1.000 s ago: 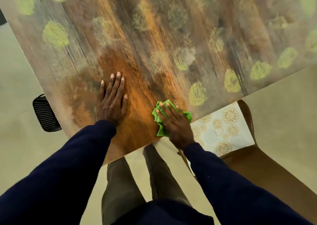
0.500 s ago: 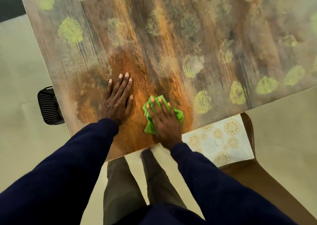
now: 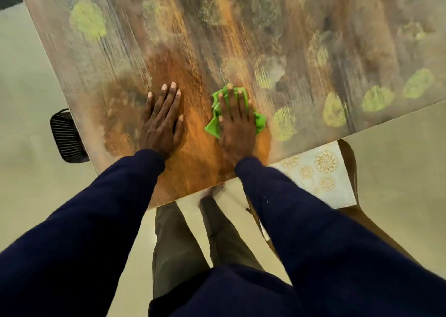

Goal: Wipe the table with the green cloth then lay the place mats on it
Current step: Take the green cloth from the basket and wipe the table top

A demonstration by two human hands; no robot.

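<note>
The table has a brown, orange and green patterned top that fills the upper view. My right hand lies flat with straight fingers on the crumpled green cloth, pressing it to the table near the front edge. My left hand rests flat on the bare tabletop just left of the cloth, fingers straight and together. A pale place mat with gold round motifs lies on a wooden chair below the table's right front edge; my right sleeve hides part of it.
A black slatted object stands on the floor at the table's left edge. My legs and one foot show below the front edge on the pale floor.
My right hand has slid the green cloth forward and to the left, farther onto the table. My left hand has stayed flat in the same place.
</note>
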